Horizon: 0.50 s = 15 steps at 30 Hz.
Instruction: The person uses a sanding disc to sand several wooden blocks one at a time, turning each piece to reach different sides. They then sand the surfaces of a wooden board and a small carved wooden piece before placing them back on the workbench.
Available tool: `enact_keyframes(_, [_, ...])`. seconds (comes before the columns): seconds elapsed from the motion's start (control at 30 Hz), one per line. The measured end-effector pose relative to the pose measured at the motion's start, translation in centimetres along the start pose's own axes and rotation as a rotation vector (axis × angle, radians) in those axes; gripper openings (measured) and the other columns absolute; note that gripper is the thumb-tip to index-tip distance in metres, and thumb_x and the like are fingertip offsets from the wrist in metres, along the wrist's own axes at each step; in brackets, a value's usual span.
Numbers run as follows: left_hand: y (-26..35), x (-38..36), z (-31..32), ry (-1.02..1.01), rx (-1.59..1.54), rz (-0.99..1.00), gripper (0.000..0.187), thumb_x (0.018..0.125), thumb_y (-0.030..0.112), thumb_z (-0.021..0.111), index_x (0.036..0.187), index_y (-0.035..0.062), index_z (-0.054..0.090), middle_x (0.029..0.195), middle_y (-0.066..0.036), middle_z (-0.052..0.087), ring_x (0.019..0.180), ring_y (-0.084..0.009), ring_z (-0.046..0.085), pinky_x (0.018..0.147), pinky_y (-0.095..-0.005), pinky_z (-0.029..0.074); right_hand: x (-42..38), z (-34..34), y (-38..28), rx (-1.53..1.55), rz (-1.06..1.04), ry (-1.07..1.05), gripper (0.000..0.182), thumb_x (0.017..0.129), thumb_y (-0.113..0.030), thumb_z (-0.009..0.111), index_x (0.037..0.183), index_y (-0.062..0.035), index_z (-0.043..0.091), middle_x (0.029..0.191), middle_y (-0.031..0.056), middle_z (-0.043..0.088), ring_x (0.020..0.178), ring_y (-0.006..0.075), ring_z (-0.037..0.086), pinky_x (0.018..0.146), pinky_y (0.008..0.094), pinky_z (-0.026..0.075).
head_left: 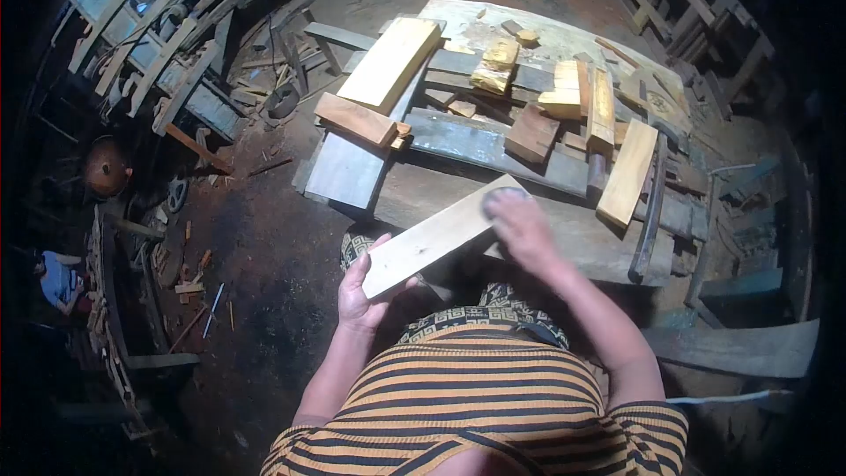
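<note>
A pale wooden board lies slanted in front of my body, its far end near the workbench edge. My left hand grips its near left end, thumb on one side and fingers beneath. On the board's far right end, my right hand is closed around a small dark round object, which touches the board's upper face. The fingers partly cover that object, so what it is cannot be made out.
The workbench carries a thick yellow plank, a brown block and several other blocks. A curved dark bar lies at its right. Two other people are at the far left. Wood scraps litter the floor.
</note>
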<state>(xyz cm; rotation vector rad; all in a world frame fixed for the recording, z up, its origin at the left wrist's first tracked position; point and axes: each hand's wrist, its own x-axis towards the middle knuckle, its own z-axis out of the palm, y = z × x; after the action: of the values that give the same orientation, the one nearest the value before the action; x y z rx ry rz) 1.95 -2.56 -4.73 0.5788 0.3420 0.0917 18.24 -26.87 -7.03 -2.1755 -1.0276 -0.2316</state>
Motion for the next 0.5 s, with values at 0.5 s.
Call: enact_keyframes(0.5, [5.2, 0.6, 4.5, -0.584, 1.737, 0.759, 0.053, 0.073, -0.003, 0.064, 0.125, 0.0048, 0.054, 0.119, -0.017, 0.059, 0.111, -0.0331, 0.056, 0.097, -0.0399, 0.043, 7.0, -3.0, -1.7, 0.396, 0.171, 0.21, 0.034, 0.095, -0.021, 0.05, 0.123, -0.0026, 0.057, 0.128, 0.0184, 0.055, 0.123, 0.0309, 0.049, 0.104, 0.0358, 0.036])
